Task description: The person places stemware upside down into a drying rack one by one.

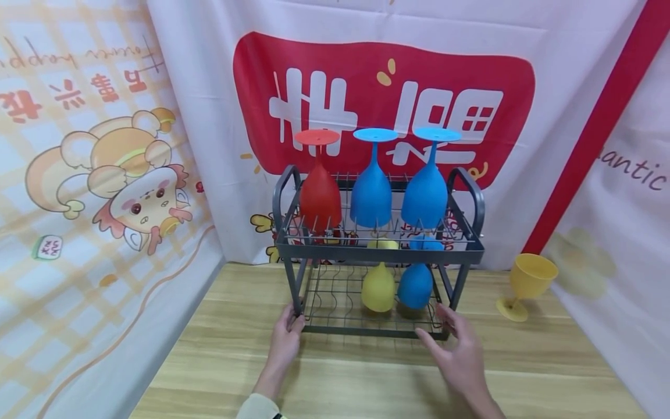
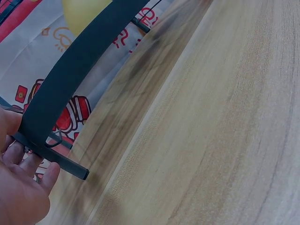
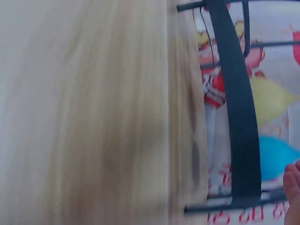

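A dark grey two-tier rack (image 1: pixel 379 252) stands on the wooden table. On its upper tier, one red goblet (image 1: pixel 319 201) and two blue goblets (image 1: pixel 371 198) sit upside down. The lower tier bears an inverted yellow goblet (image 1: pixel 378 289) and an inverted blue goblet (image 1: pixel 416 286). My left hand (image 1: pixel 286 337) grips the rack's lower front-left corner; the left wrist view shows thumb and fingers around the frame (image 2: pixel 65 161). By the opposite front corner is my right hand (image 1: pixel 463 355), thumb spread from the fingers. Its fingertips (image 3: pixel 291 176) show beside the frame in the right wrist view.
A yellow goblet (image 1: pixel 533 276) stands upright on the table (image 1: pixel 523 361), right of the rack. Behind the rack hangs a white cloth (image 1: pixel 204 116) with a red printed panel. Patterned cloth (image 1: pixel 78 262) borders the left side, and more cloth the right.
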Motion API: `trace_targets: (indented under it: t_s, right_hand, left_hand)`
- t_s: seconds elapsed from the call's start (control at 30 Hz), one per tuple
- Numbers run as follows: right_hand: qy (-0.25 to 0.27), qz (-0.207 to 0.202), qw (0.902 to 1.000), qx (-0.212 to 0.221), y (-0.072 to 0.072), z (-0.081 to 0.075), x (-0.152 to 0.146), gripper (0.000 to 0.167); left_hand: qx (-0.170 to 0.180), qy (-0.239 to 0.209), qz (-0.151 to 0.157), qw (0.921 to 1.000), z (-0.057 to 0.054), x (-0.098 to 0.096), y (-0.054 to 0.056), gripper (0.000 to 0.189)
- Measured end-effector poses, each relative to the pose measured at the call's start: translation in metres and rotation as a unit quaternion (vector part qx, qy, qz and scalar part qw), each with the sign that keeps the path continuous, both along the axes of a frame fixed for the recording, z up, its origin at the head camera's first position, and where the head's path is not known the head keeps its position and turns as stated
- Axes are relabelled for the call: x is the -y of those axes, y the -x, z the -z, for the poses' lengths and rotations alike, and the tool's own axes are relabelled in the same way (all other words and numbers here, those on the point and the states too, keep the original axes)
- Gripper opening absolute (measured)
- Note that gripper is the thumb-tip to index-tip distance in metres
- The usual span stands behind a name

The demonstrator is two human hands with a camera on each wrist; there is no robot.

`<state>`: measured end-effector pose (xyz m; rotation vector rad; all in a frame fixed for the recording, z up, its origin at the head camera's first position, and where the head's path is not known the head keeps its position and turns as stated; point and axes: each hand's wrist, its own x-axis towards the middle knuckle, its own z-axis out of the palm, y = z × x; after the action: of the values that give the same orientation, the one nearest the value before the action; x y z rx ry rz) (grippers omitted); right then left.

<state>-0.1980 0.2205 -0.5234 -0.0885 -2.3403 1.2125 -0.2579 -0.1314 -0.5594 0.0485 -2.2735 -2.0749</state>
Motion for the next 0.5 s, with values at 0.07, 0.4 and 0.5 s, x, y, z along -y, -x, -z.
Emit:
trace_targets:
  t_s: [0.07,0.4,0.5]
  right_hand:
    - [0.023,0.009,0.9996,0.010,-0.004,0.002,-0.016,0.070]
    - [0.138,0.127,0.9776,0.095,0.016,0.018,-0.114,0.086]
    - [0.158,0.173,0.9654,0.113,0.032,0.020,-0.140,0.096]
  left_hand:
    - [-0.001,0.003,-0.001,1.0000,0.000,0.001,-0.001,0.056]
    - [0.001,0.003,-0.002,1.0000,0.003,0.001,0.000,0.053]
    - [0.000,0.008,-0.002,1.0000,0.002,0.001,0.000,0.054]
